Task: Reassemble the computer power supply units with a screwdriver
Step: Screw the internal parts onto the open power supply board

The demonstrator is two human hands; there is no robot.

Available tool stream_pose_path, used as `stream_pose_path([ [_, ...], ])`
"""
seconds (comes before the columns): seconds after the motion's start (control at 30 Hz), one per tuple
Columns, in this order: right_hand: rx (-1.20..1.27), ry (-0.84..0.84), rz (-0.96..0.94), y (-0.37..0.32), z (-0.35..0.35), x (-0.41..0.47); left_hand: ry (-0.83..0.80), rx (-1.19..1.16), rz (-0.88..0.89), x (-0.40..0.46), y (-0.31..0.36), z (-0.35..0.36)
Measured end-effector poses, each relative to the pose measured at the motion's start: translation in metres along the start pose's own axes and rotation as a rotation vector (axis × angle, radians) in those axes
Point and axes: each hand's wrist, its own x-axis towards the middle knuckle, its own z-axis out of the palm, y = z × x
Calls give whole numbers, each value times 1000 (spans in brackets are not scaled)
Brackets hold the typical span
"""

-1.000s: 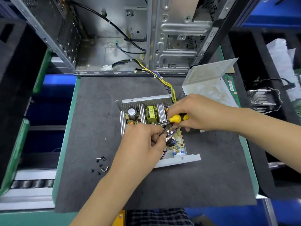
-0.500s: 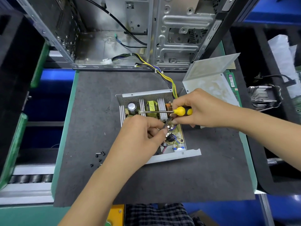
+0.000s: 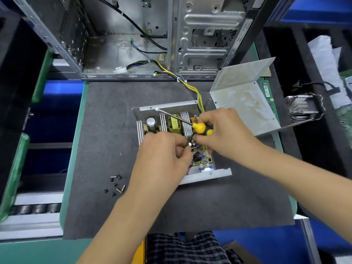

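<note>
At the centre of the frame, on the dark mat (image 3: 106,130) covering the counter, the opened power supply unit (image 3: 171,121) lay with its circuit board exposed. The right hand (image 3: 226,132) gripped the screwdriver (image 3: 200,128) by its yellow handle, shaft slanting to the upper left, while the left hand (image 3: 162,159) curled over the board, seemingly pinching something small. Loose screws (image 3: 116,184) lay lower left of the unit, its cover (image 3: 245,103) to the right.

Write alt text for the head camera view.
Two hands work over an open power supply unit on a dark mat: the right hand holds a yellow-handled screwdriver, the left hand pinches something small. Loose screws lie left.
</note>
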Motion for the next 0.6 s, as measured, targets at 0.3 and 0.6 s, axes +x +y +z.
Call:
stream_pose_path([
  [0.3,-55,33,15,1,11,-6,-103,-164,-149,8,-4,-8],
  [0.6,-104,-32,-215,15,2,-8,-92,-170,-143,10,-6,-6],
])
